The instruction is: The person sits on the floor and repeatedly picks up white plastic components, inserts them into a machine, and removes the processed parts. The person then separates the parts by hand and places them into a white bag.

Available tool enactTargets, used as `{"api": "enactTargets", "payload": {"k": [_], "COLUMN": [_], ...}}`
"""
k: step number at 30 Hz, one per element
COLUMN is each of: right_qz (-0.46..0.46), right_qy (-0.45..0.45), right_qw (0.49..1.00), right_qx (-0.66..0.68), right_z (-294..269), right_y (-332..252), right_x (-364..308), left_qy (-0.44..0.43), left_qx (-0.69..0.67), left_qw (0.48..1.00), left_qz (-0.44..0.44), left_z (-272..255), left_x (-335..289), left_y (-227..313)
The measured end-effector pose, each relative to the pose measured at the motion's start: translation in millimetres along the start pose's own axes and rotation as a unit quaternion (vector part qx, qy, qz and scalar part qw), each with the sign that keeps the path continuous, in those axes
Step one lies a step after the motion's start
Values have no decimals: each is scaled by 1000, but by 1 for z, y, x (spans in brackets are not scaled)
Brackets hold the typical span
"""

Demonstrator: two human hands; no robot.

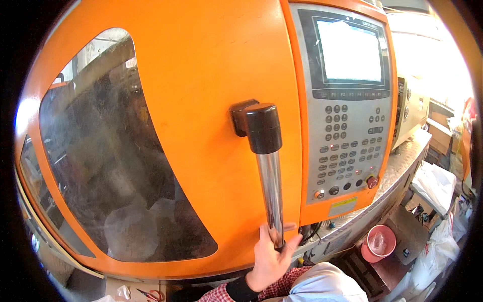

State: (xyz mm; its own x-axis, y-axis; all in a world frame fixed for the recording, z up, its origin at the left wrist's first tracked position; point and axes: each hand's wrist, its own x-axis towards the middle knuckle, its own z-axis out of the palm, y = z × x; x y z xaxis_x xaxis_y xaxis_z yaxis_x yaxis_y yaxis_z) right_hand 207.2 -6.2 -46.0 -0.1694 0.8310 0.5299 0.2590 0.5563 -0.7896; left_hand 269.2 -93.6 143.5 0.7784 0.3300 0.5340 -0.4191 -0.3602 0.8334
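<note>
My left hand (270, 260) is at the lower end of a door handle (271, 189), a chromed bar with a thick black end cap. Its fingers go round behind the bar, and the thumb lies along the right side. The handle is fixed to a large orange machine door (216, 146). Left of the handle, the door has a dark, smudged window (121, 166); what lies behind it shows only dimly. A red checkered sleeve with a black cuff (240, 291) covers my left wrist. My right hand is out of view.
A control panel (347, 136) with a lit screen, keys and a red knob (372, 182) stands right of the door. A pink bucket (378, 243) is at the lower right, near white bags (435, 186). Red-handled cutters (151, 295) lie at the bottom left.
</note>
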Motion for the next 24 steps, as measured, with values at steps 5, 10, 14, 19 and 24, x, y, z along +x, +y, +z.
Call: {"api": "enactTargets", "payload": {"k": [5, 10, 14, 19, 24], "right_qz": [-15, -48, -76, -100, -81], "right_qy": [-16, -57, -108, -185, -264], "right_qw": [999, 994, 985, 969, 956], "right_qx": [-41, -74, -108, -129, -98], "right_z": [-10, -15, -13, -13, -23], "right_y": [-7, -17, -15, -12, -21], "right_x": [-8, -14, -10, -10, -1], "left_qy": [-46, -12, 24, 96, 259], "left_qx": [3, -3, 37, 7, 68], "left_qw": [999, 1000, 999, 995, 963], "left_qz": [13, 0, 0, -16, 27], "left_z": [-4, -24, -53, -95, -136], "left_x": [15, 5, -10, -28, -53], "left_y": [1, 9, 15, 23, 21]}}
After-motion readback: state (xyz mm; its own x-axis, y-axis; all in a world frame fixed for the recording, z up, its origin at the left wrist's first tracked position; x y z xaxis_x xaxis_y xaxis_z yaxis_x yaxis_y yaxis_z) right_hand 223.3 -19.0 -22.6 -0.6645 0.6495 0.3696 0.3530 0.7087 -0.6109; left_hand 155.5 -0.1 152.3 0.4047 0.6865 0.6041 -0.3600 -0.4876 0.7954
